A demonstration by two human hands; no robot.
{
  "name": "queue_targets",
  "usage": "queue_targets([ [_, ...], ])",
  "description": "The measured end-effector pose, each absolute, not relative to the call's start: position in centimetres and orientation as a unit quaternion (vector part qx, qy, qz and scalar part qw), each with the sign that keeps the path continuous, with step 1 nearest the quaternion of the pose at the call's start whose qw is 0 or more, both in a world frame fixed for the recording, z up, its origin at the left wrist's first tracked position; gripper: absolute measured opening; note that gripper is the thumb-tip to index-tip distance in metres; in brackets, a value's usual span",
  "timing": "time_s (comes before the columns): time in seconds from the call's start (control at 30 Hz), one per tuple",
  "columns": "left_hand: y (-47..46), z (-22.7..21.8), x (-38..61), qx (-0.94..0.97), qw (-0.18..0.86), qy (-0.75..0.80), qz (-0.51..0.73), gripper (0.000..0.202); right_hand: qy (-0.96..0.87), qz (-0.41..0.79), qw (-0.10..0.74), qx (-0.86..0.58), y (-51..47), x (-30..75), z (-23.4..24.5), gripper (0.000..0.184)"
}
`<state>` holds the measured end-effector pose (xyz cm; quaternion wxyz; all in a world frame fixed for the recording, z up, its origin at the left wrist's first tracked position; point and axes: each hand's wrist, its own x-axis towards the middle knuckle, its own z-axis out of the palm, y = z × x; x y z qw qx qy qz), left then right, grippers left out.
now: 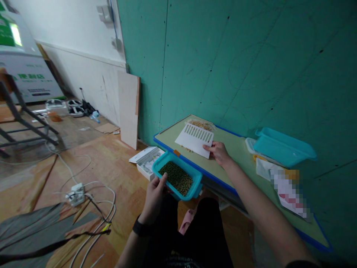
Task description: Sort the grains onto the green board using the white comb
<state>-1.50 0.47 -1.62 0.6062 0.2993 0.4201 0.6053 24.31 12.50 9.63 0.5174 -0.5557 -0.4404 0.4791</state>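
My left hand (155, 195) grips the near rim of a teal tray (195, 185) full of green beans, held just below the table's blue front edge (192, 162). My right hand (219, 152) rests on the green tabletop and pinches the corner of a white slotted scraper card (193, 140). Beyond the card lies a small pile of yellow beans (201, 124), and a few loose ones sit under its near edge.
An upturned teal tray (283, 146) lies on a white lid at the table's right, with papers (290, 191) in front. A teal wall stands behind. On the floor are an open white box (146, 159), a power strip (76, 193) and cables.
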Motion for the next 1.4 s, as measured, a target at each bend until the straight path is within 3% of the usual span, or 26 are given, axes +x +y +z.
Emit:
queue_targets([
  [1.4,0.4,-0.8,-1.2,0.308,0.602,0.413,0.610,0.052,-0.471,0.348,0.547,-0.599,2.6,28.8,8.4,0.055],
])
